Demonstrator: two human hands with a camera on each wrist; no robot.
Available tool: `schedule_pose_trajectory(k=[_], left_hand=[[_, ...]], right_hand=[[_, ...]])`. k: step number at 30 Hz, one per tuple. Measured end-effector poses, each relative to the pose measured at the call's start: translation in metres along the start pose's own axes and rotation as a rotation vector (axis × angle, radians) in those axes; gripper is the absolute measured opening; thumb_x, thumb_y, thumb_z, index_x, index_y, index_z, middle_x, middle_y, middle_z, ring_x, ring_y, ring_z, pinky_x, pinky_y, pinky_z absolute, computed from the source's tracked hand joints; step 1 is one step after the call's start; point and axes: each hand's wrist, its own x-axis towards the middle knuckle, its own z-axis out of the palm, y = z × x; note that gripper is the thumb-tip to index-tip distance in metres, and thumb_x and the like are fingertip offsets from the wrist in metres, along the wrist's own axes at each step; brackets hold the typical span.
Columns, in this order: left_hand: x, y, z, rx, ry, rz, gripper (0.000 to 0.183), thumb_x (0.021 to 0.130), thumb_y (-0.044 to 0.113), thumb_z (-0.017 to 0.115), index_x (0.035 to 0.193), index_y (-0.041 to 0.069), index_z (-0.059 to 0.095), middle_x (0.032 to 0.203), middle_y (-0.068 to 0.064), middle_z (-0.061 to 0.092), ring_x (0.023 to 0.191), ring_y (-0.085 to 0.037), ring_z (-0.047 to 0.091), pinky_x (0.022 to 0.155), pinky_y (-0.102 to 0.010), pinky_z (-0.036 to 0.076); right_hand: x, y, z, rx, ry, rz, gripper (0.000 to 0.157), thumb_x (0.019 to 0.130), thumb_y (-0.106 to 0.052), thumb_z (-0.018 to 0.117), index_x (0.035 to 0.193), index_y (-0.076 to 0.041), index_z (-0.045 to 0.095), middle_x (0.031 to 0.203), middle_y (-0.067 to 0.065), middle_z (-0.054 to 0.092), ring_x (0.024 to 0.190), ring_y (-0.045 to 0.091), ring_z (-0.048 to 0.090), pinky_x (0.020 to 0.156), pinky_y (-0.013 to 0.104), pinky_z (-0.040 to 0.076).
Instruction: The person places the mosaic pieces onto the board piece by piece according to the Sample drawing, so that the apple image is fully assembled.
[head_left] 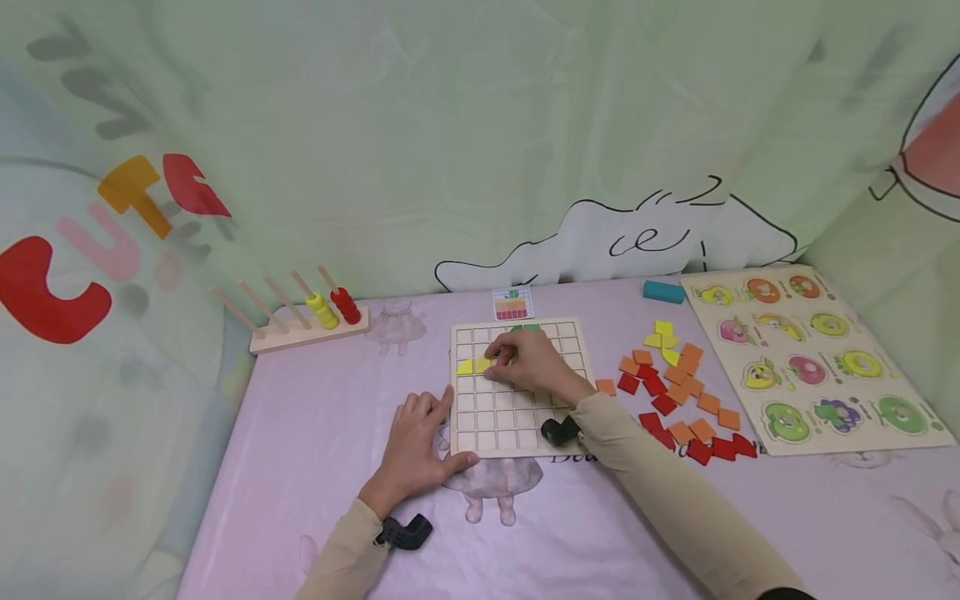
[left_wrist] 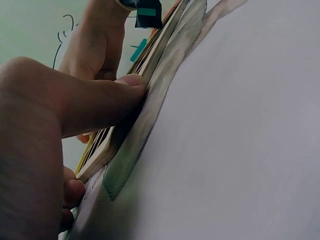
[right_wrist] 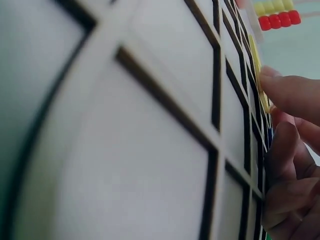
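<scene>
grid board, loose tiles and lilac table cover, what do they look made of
Grid board: probably wood, matte, given its pale tan colour and bare-looking edge.
Loose tiles: perhaps painted wood, flat and evenly coloured; plastic is possible.
Table cover: fabric or thin plastic sheet, smooth-looking, with soft creases and printed pictures.

I count one grid board (head_left: 508, 402), five pegs (head_left: 287, 301), twelve fruits (head_left: 807, 369) and perhaps six yellow tiles (head_left: 464, 367).

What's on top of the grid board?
Yellow tiles toward the board's left side, green pieces near its far edge. Some squares are covered by the right hand; can't tell what's there.
</scene>
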Motion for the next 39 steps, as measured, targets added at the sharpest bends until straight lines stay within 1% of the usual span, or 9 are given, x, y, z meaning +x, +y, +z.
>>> schedule_pose_trajectory(k=[8,12,15,17,22,24,28,32,39], left_hand=[[0.0,0.003,0.0,0.027,0.025,0.023,0.102,0.076,0.059,0.082,0.152,-0.004,0.054,0.101,-0.003,0.055,0.091,-0.018,0.041,0.083,-0.036,0.036],[0.001,0.004,0.0,0.006,0.012,0.013,0.103,0.076,0.058,0.083,0.153,-0.003,0.052,0.103,-0.004,0.057,0.091,-0.018,0.04,0.084,-0.037,0.036],[0.001,0.004,0.001,0.004,0.003,0.004,0.103,0.075,0.057,0.083,0.154,-0.002,0.052,0.102,-0.003,0.056,0.091,-0.018,0.039,0.084,-0.036,0.035],[0.001,0.004,0.002,0.009,0.002,0.0,0.103,0.075,0.058,0.083,0.153,-0.002,0.053,0.1,-0.003,0.054,0.09,-0.018,0.038,0.083,-0.036,0.034],[0.001,0.005,0.001,0.033,-0.01,-0.01,0.104,0.076,0.06,0.082,0.153,-0.003,0.052,0.097,-0.001,0.051,0.09,-0.017,0.036,0.083,-0.035,0.033],[0.001,0.005,0.0,0.047,-0.011,-0.012,0.104,0.076,0.06,0.082,0.153,-0.004,0.052,0.098,-0.002,0.052,0.091,-0.017,0.036,0.083,-0.034,0.033],[-0.001,0.005,-0.001,0.062,-0.003,-0.01,0.103,0.076,0.06,0.082,0.152,-0.004,0.053,0.098,-0.002,0.051,0.09,-0.016,0.036,0.082,-0.034,0.033],[-0.002,0.005,-0.001,0.063,0.002,-0.008,0.103,0.076,0.06,0.082,0.152,-0.004,0.054,0.097,-0.002,0.051,0.09,-0.016,0.035,0.081,-0.034,0.032],[-0.001,0.006,0.0,0.031,-0.007,-0.011,0.105,0.076,0.06,0.082,0.153,-0.004,0.051,0.099,-0.003,0.052,0.09,-0.018,0.036,0.082,-0.036,0.033]], right_hand=[[-0.001,0.0,0.001,-0.026,0.017,-0.015,0.017,0.089,-0.015,0.087,0.102,-0.007,0.08,0.076,-0.001,0.068,0.068,0.01,0.057,0.067,0.026,0.046],[-0.005,0.003,-0.008,-0.028,0.025,-0.024,0.019,0.089,-0.017,0.087,0.104,-0.007,0.081,0.076,-0.001,0.068,0.069,0.01,0.057,0.068,0.026,0.046],[-0.011,0.01,-0.026,-0.034,0.049,-0.009,0.022,0.089,-0.018,0.086,0.106,-0.004,0.081,0.078,0.002,0.07,0.07,0.014,0.058,0.067,0.028,0.046],[-0.017,0.019,-0.043,-0.055,0.07,0.037,0.024,0.09,-0.019,0.085,0.107,-0.004,0.08,0.082,0.005,0.071,0.074,0.018,0.059,0.067,0.029,0.046],[-0.039,0.05,-0.096,-0.132,0.066,0.22,0.031,0.096,-0.026,0.079,0.119,-0.006,0.077,0.102,0.012,0.07,0.09,0.026,0.06,0.069,0.03,0.049],[-0.05,0.061,-0.117,-0.153,0.051,0.277,0.035,0.098,-0.025,0.076,0.126,-0.004,0.074,0.109,0.016,0.068,0.093,0.029,0.061,0.069,0.031,0.052],[-0.07,0.084,-0.15,-0.223,0.052,0.31,0.04,0.096,-0.02,0.077,0.128,0.002,0.071,0.115,0.024,0.067,0.096,0.035,0.059,0.068,0.032,0.053],[-0.081,0.104,-0.166,-0.279,0.044,0.32,0.039,0.093,-0.019,0.08,0.123,0.004,0.073,0.113,0.024,0.069,0.1,0.037,0.058,0.071,0.032,0.051],[-0.086,0.12,-0.166,-0.258,0.052,0.368,0.034,0.093,-0.02,0.082,0.116,0.003,0.073,0.102,0.018,0.066,0.095,0.032,0.056,0.069,0.032,0.05]])
